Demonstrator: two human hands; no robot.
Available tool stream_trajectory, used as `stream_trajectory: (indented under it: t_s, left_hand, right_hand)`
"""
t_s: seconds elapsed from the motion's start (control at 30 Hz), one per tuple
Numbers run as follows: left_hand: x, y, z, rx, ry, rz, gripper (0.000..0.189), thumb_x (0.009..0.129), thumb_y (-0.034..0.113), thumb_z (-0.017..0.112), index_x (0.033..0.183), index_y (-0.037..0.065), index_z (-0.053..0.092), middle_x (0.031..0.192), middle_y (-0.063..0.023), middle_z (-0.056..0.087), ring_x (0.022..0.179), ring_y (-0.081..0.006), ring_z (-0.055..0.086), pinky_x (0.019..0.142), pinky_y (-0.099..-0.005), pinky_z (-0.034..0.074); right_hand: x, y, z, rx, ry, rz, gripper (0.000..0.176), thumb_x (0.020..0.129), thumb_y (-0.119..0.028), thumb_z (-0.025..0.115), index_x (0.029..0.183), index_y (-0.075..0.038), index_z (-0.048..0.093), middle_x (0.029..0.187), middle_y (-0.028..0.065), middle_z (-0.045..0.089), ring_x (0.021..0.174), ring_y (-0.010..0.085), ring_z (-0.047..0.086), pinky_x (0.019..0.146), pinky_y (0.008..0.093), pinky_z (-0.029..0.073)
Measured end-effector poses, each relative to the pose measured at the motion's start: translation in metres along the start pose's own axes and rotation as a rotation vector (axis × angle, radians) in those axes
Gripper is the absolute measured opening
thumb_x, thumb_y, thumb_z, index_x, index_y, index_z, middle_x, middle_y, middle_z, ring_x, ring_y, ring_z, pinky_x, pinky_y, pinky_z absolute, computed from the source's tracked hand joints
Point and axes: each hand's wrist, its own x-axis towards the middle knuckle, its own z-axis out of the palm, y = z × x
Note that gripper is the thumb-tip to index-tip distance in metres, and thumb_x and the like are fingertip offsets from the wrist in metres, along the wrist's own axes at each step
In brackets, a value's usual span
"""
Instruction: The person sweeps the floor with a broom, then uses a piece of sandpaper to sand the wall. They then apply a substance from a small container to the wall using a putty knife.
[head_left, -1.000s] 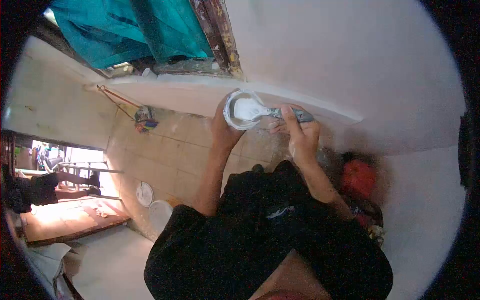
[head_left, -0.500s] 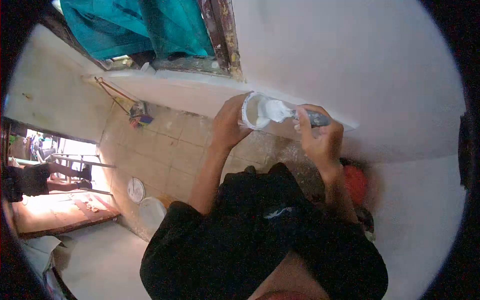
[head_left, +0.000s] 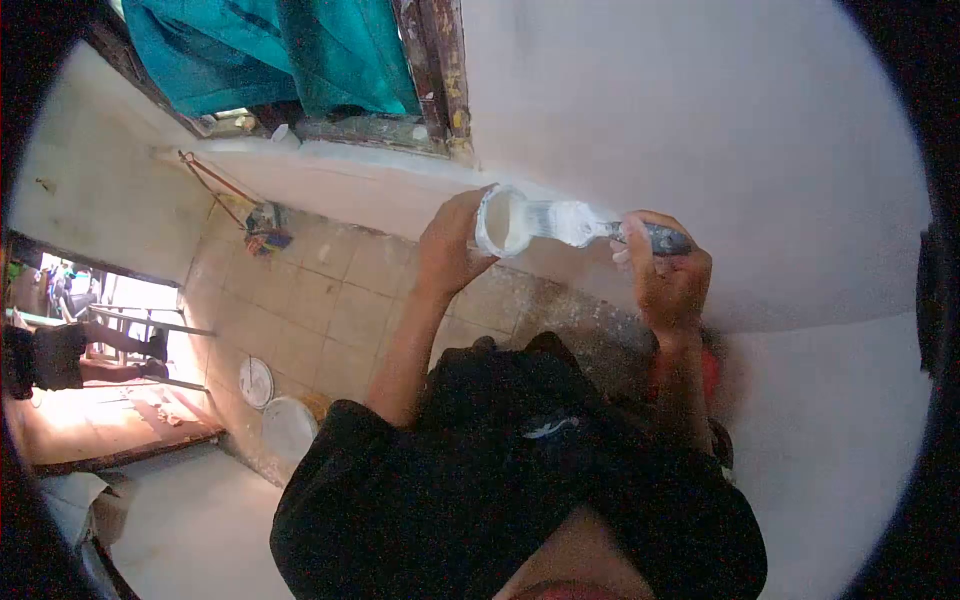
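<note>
Head view: two hands, one cup, one putty knife.
- Your left hand point(head_left: 450, 245) wrapped round cup point(head_left: 500, 222).
- Your right hand point(head_left: 672, 280) clenched on putty knife point(head_left: 600, 226); white-coated blade at cup mouth.
- Ledge point(head_left: 340, 180) edge just behind cup.
- Bare wall point(head_left: 760, 120) open above your right hand.

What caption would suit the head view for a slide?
Left hand holds a small paint tub; right hand holds a white-coated brush at its rim, beside a white wall.
</note>
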Motion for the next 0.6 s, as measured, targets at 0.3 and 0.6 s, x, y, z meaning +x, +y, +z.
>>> stream_trajectory:
  t_s: [0.3, 0.6]
  left_hand:
    - [-0.011, -0.011, 0.001, 0.068, -0.129, -0.329, 0.088, 0.067, 0.029, 0.094, 0.142, 0.006, 0.055, 0.137, -0.0167, 0.062, 0.127, -0.0360, 0.060, 0.108, -0.0442, 0.049]
    - [-0.023, -0.010, 0.021, -0.169, -0.104, -0.253, 0.090, 0.072, 0.036, 0.092, 0.145, 0.005, 0.050, 0.139, -0.0172, 0.060, 0.130, -0.0360, 0.058, 0.106, -0.0460, 0.050]
  right_hand:
    - [0.060, 0.001, -0.032, 0.475, 0.121, 0.014, 0.019, 0.098, -0.011, 0.070, 0.103, 0.007, 0.071, 0.086, 0.0130, 0.073, 0.075, 0.0209, 0.072, 0.066, 0.0363, 0.062]
    - [0.246, -0.151, -0.116, 0.593, 0.435, -0.456, 0.038, 0.098, -0.026, 0.072, 0.118, 0.006, 0.069, 0.104, 0.0123, 0.072, 0.090, 0.0224, 0.071, 0.084, 0.0354, 0.058]
